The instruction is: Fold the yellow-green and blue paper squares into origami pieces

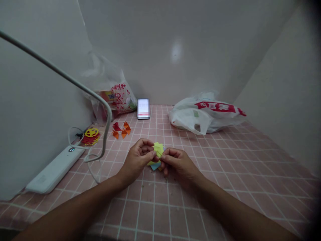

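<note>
Between my two hands is a small piece of folded yellow paper (158, 149), held up over the middle of the table. My left hand (140, 155) pinches its left side with thumb and fingers. On its lower right edge, the thumb and index finger of my right hand (177, 160) are closed. Under the held piece lie blue and yellow papers (155, 165), partly hidden by my hands. Several folded orange paper pieces (124, 132) and a dark red one (116, 126) rest farther left on the table.
The pink tiled tabletop (155, 214) meets walls on three sides. A phone (143, 108) stands at the back, between a clear plastic bag (120, 97) and a white bag (208, 113). At left are red and yellow cutouts (90, 136), a white power bank (56, 169) and a cable (62, 73).
</note>
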`<state>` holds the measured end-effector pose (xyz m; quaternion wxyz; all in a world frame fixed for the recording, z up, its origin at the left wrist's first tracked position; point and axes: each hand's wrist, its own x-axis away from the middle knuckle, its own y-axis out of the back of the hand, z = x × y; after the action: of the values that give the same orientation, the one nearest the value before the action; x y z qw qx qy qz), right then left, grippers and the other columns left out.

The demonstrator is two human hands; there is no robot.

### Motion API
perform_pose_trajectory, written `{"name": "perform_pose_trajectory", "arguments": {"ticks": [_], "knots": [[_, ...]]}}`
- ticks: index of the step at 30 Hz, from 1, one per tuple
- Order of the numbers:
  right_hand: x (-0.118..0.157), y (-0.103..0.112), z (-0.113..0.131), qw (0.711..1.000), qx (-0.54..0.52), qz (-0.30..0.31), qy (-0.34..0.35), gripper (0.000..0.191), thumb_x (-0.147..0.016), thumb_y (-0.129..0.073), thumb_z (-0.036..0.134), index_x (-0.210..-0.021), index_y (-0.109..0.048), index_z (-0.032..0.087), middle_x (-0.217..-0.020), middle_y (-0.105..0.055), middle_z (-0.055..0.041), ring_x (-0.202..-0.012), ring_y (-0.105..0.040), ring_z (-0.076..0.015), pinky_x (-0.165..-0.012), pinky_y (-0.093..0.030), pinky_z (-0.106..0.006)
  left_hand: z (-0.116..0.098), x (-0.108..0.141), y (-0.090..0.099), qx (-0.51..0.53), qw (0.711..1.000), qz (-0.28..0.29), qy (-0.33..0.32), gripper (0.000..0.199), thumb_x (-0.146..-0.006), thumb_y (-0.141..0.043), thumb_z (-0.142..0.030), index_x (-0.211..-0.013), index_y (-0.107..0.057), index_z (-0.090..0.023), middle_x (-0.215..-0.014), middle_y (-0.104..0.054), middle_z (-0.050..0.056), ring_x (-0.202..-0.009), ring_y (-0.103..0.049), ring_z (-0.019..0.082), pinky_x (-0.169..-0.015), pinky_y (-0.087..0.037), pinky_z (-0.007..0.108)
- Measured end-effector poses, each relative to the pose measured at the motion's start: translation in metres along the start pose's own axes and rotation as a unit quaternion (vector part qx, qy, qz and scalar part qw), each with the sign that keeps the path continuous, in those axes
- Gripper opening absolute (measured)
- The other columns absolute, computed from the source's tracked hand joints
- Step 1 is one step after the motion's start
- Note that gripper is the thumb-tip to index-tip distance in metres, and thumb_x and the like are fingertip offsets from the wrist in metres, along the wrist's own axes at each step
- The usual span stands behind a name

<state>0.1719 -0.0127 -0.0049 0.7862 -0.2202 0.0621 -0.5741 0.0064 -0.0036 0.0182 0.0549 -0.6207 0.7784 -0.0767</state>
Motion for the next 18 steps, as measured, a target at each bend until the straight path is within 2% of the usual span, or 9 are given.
{"name": "perform_pose_trajectory", "arguments": {"ticks": [5,13,18], "knots": [[0.0007,-0.0019,0.0013,1.000,-0.007,-0.004,0.013,0.020,-0.072,-0.076,0.029,-0.066,-0.062,0.016,-0.055,-0.065,0.0008,-0.040,-0.053,-0.0074,-0.042,-0.041,-0.020,-0.0009,0.0023,-0.0010,-0.015,0.999,0.004,-0.028,0.032,-0.073,-0.072,-0.022,-0.099,-0.052,-0.016,-0.070,-0.063,-0.005,-0.062,-0.065,0.011,-0.061,-0.052,0.022],[0.0020,-0.0042,0.0022,1.000,0.000,-0.013,0.006,0.023,-0.070,-0.075,0.031,-0.064,-0.060,0.016,-0.055,-0.065,0.0008,-0.038,-0.052,-0.0078,-0.041,-0.039,-0.020,-0.0027,0.0035,-0.0031,-0.012,0.999,-0.005,-0.047,0.027,-0.075,-0.068,-0.018,-0.094,-0.049,-0.018,-0.070,-0.060,-0.006,-0.060,-0.063,0.009,-0.060,-0.050,0.022],[0.0015,-0.0038,0.0005,1.000,0.002,-0.009,0.015,0.023,-0.071,-0.076,0.032,-0.065,-0.060,0.016,-0.055,-0.064,0.0010,-0.039,-0.052,-0.0077,-0.042,-0.039,-0.020,0.0023,0.0040,-0.0010,-0.015,0.998,0.023,-0.050,0.035,-0.077,-0.070,-0.021,-0.105,-0.049,-0.018,-0.076,-0.060,-0.004,-0.064,-0.062,0.011,-0.061,-0.050,0.024]]}}
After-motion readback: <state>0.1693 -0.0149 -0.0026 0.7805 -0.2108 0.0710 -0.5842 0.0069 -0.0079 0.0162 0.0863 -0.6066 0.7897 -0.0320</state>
